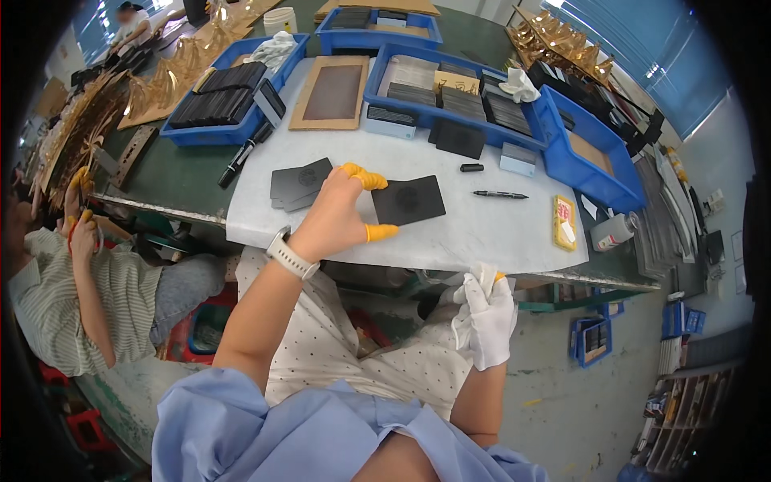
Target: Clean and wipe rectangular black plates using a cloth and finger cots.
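My left hand (331,210), with yellow finger cots and a pale watch at the wrist, grips a thin black plate (418,199) by its edges between thumb and fingers. A faint round mark shows on the plate. Just left of that hand, several similar black plates (295,181) lie overlapping on the white sheet (474,233). My right hand (490,325) wears a white glove and is closed around a bunched white cloth (464,317), below the table's front edge. A yellow tip shows beside its fingers.
Blue trays (458,96) of dark plates stand along the back; another blue tray (213,104) is at the left. A marker (499,194), a yellow box (564,223) and a white bottle (613,231) lie to the right. At the left sits a co-worker (88,297).
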`<state>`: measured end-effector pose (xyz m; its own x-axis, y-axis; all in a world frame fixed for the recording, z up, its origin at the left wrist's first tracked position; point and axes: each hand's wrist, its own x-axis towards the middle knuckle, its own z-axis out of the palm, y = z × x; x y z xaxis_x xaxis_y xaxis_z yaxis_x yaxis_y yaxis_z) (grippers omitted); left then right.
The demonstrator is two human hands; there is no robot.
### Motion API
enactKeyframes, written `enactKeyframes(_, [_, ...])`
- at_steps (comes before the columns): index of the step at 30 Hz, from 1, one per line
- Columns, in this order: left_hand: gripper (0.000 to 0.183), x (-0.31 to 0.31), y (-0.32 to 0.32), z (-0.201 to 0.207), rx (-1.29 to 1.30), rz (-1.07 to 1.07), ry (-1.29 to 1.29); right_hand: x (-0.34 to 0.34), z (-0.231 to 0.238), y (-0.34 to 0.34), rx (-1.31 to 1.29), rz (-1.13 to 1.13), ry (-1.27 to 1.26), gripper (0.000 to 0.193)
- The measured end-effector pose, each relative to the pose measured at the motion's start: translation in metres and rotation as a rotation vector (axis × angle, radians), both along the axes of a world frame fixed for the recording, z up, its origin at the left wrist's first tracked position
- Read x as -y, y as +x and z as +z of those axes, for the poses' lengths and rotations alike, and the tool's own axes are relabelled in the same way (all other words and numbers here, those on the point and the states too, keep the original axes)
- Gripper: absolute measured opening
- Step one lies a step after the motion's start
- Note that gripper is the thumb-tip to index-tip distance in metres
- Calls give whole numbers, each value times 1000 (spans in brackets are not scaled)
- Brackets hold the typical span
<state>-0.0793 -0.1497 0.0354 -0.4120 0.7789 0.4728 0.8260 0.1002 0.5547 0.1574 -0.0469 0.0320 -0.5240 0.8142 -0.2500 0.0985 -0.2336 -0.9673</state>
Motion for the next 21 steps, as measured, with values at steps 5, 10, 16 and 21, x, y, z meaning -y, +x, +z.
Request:
enactKeyframes(5, [54,25,35,15,178,-88,50,1,-1,6,-254,-87,-174,18])
enactKeyframes(10, [55,38,81,-4,130,-81,63,38,13,-34,-155,-67,480,35])
enactKeyframes(16, [57,62,91,-18,314,-23,14,4,11,-29,-195,-214,4,35])
enactKeyframes(21, [56,67,99,-22,306,-76,-8,28,0,-33,157,366,788,38])
